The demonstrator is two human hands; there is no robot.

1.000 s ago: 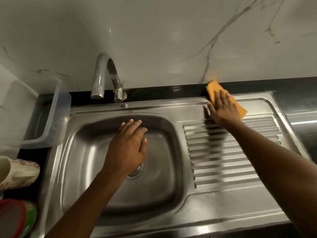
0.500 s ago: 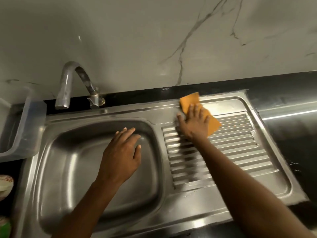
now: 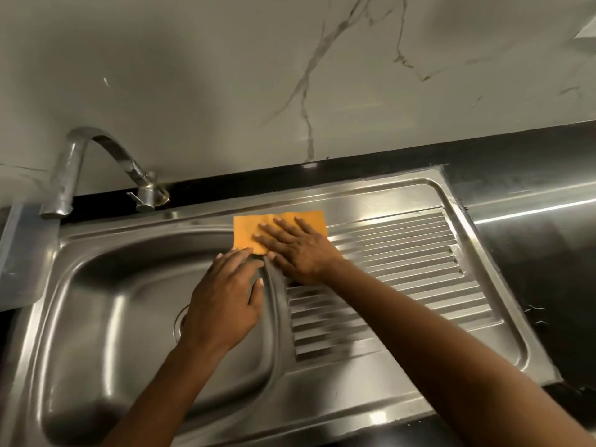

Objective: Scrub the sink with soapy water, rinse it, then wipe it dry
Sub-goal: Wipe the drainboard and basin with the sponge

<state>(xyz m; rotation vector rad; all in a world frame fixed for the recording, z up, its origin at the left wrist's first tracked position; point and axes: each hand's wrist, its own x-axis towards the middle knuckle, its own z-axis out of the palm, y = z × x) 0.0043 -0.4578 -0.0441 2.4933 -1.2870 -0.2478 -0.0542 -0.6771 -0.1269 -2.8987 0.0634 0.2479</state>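
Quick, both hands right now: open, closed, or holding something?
Left hand: open, holding nothing, at the sink basin's edge.
Right hand: open, pressing the orange cloth flat onto the sink.

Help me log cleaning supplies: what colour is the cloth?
Plain orange; the cloth lies flat under the right hand. The head view shows it best.

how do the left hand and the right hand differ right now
The right hand lies flat on the orange cloth; the left hand holds nothing. The right hand sits at the drainboard's back corner; the left hand is over the basin's right edge. The right hand's fingers point toward the faucet, the left hand's away from the person. Both are bare, with straight fingers.
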